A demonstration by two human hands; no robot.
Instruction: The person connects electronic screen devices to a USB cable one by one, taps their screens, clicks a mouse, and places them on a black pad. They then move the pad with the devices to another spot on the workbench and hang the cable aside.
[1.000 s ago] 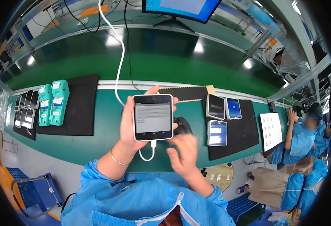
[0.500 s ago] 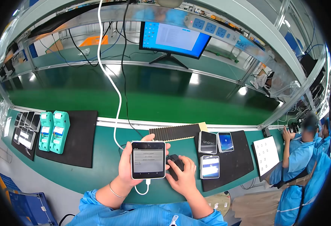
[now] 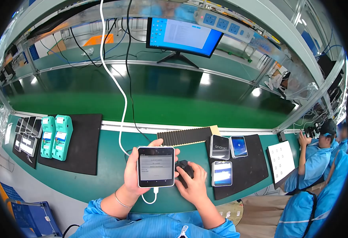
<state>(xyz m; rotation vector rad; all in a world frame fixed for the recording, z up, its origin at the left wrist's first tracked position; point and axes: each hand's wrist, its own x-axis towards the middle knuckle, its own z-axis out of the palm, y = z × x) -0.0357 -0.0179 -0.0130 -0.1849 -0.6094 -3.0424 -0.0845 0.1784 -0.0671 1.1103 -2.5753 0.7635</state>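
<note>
My left hand (image 3: 131,174) is wrapped round a white-framed handheld device (image 3: 156,167), its lit screen facing me with grey rows of text. A white cable (image 3: 155,195) is plugged into the device's lower edge. Just right of it, my right hand (image 3: 193,182) lies over a black computer mouse (image 3: 184,169), fingers closed round it. Three similar devices rest on a black mat to the right: one shows "android" (image 3: 220,147), one a blue screen (image 3: 239,146), and one a bright screen (image 3: 222,173).
Two teal devices (image 3: 61,138) lie on the left black mat (image 3: 87,144), beside several dark panels (image 3: 28,137). A ridged black strip (image 3: 187,136) lies behind my hands. A monitor (image 3: 184,37) stands further back. A white sheet (image 3: 281,160) and a co-worker (image 3: 314,158) are at right.
The view has tilted up, showing more of the monitor. My right hand has come down from above the table edge onto the mouse. The device remains in my left hand.
</note>
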